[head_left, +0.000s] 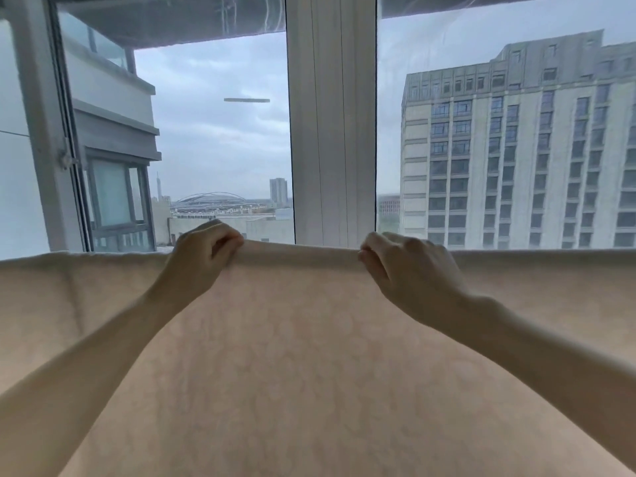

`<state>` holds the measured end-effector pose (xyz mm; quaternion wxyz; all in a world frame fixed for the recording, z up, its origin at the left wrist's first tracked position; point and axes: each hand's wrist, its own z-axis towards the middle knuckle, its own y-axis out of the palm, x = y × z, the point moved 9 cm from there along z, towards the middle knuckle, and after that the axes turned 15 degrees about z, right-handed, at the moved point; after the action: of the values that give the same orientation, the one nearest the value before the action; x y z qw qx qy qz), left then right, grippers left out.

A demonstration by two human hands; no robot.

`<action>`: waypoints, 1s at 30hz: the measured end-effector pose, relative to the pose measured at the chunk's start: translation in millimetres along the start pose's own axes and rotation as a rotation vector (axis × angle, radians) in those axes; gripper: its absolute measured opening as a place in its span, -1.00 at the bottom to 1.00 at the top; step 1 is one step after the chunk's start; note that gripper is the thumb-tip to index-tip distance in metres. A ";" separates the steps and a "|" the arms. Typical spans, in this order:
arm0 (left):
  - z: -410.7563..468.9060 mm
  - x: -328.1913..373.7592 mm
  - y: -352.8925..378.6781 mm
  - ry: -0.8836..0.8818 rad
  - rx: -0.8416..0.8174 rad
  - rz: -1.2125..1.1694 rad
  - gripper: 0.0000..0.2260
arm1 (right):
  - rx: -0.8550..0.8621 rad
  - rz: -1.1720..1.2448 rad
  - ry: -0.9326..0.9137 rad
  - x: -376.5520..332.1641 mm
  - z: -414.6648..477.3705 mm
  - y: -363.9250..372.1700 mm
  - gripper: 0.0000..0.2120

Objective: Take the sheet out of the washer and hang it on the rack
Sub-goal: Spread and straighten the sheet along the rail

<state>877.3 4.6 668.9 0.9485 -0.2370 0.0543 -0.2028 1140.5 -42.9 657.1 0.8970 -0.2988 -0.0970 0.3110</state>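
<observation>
Pinching the sheet (pixel 309 356) along its top fold, left hand (pixel 203 258) and right hand (pixel 406 270) each grip cloth below the window post (pixel 332 132), likely to spread it evenly.

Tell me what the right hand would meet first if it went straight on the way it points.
Probably the white window post, just past the sheet edge that the right hand pinches; how far behind it stands is unclear.

A large window (pixel 389 139) fills the wall, split by a white upright post (pixel 332 132). Beyond the right pane stands a tall pale building (pixel 516 160). To the left are a neighbouring grey facade (pixel 113 108), a distant arched roof (pixel 210 198) and an overcast sky (pixel 213 74). The daylight is soft and flat.
</observation>
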 end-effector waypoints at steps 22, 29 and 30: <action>-1.7 -92.4 -1.0 0.100 -0.186 -0.146 -0.78 | 0.163 -0.063 0.263 -21.8 39.4 29.5 -0.81; 1.8 -94.9 -3.0 0.046 -0.063 -0.031 -0.85 | 0.012 -0.019 0.096 -71.2 57.7 70.5 -0.79; 2.6 -93.0 -3.9 0.067 -0.063 -0.032 -0.84 | -0.015 -0.014 0.031 -86.8 60.5 80.1 -0.78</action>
<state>791.6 40.7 673.7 0.9349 -0.2607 0.0888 -0.2238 1010.3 -17.2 658.9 0.8983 -0.3097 -0.0873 0.2991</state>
